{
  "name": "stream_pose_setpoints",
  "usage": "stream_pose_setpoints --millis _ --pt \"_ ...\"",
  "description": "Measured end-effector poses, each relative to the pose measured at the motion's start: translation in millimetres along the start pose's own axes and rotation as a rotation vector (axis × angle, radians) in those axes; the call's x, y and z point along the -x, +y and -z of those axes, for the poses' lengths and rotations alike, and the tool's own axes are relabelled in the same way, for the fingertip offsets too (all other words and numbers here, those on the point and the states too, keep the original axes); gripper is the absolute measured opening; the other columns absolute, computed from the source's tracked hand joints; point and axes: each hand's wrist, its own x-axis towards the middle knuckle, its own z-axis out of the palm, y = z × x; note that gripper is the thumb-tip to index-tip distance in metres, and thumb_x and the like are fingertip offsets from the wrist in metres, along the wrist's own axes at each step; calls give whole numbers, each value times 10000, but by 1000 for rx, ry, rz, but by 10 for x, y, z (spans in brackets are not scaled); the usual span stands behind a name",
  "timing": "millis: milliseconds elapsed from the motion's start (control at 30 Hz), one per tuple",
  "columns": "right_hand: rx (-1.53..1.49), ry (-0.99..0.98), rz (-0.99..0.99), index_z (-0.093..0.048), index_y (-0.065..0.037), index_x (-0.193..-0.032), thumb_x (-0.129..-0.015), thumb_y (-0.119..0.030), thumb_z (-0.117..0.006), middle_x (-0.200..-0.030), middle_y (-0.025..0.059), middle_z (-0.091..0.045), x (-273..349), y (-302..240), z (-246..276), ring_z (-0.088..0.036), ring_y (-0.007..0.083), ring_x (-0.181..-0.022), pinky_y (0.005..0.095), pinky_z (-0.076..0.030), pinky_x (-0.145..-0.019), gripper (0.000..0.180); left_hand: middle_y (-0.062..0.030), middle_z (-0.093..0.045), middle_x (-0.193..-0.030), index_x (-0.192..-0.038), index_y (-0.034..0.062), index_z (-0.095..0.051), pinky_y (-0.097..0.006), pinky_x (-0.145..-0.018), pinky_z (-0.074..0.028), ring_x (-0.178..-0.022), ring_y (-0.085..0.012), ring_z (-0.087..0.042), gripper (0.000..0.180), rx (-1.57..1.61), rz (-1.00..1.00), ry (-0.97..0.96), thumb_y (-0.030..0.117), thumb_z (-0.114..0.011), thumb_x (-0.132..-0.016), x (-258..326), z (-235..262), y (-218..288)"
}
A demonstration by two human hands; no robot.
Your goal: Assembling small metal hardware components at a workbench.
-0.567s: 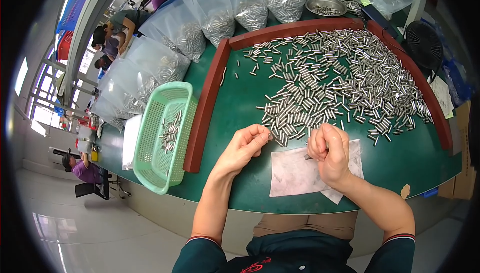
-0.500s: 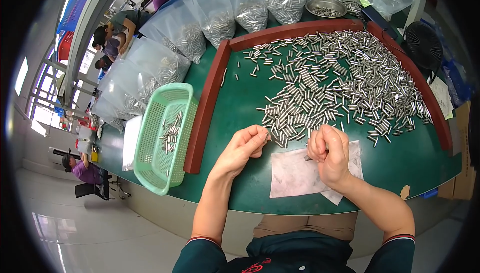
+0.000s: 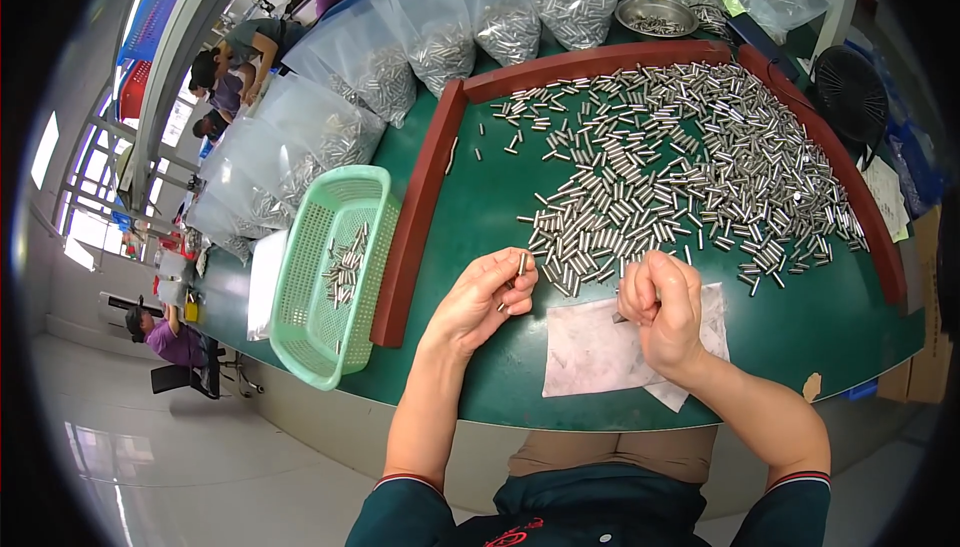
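On the green table (image 3: 470, 217), inside a red frame (image 3: 415, 217), lies a wide heap of small metal pins (image 3: 660, 167). At the near edge of that heap the left hand (image 3: 485, 297) holds one pin (image 3: 521, 265) upright, pinched between thumb and fingertips, the other fingers curled loosely under it. Just to the right of the heap's near edge, the right hand (image 3: 665, 307) is closed into a loose fist over a sheet of white paper (image 3: 610, 352); a short bit of metal shows at its thumb side, so it seems to be gripping a pin too, though how many I cannot tell. Left of the heap, outside the red frame, stands a green plastic basket (image 3: 300, 347) with a few pins in it. Beyond the heap, along the table's far edge, stand clear plastic bags (image 3: 440, 27) filled with more pins, and a metal bowl (image 3: 655, 15).
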Motion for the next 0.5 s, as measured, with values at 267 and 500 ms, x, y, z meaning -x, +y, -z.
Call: stream_pose_setpoints --millis 267,500 --pt "14 -1 -7 -308 -55 -538 -875 -173 -362 -491 3 -320 1 -17 -1 -265 72 -447 226 -228 -426 361 12 -456 -630 -748 23 -523 -182 -447 -289 -529 -35 -366 190 -529 -206 206 185 -514 -847 22 -46 -9" --pt "-6 13 -14 -311 -55 -538 -871 -167 -366 -491 1 -323 -4 -3 -5 -263 70 -447 224 -233 -426 356 -17 -376 -554 -743 9 -523 -283 -447 -303 -492 -115 -366 350 -1458 -188 255 268 -730 -631 301 33 233"
